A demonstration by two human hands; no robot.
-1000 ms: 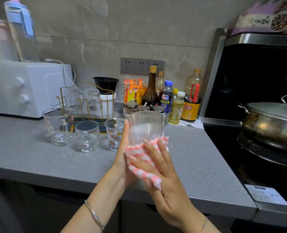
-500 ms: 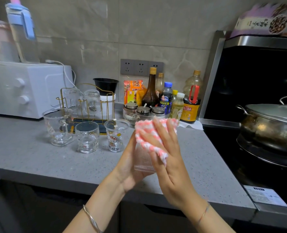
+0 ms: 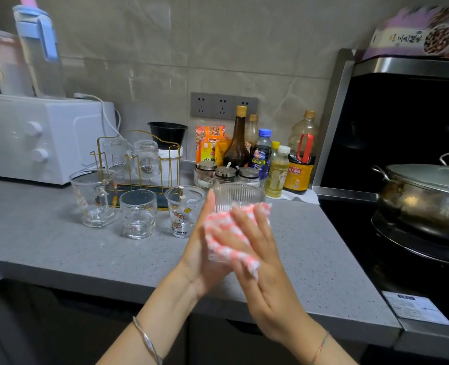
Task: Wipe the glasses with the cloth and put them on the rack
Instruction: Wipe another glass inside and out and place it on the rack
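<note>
Two glasses [image 3: 145,156] upended on rack [image 3: 165,164], three more glasses [image 3: 138,214] unwiped on table [image 3: 60,246]; left hand [image 3: 202,246] grips ribbed glass [image 3: 238,197], right hand [image 3: 260,262] flat, pressing cloth [image 3: 223,233] against it.

The ribbed glass [image 3: 238,197] was clear and glossy, finely grooved up its wall, and the cloth [image 3: 228,233] pressed against it was soft, nubbly woven fabric in pink and white checks. The countertop [image 3: 60,246] looked like matt, speckled grey stone, while the rack [image 3: 139,184] was thin gold-toned metal wire. The pot [image 3: 423,198] was shiny steel, stained brown on its side.
</note>
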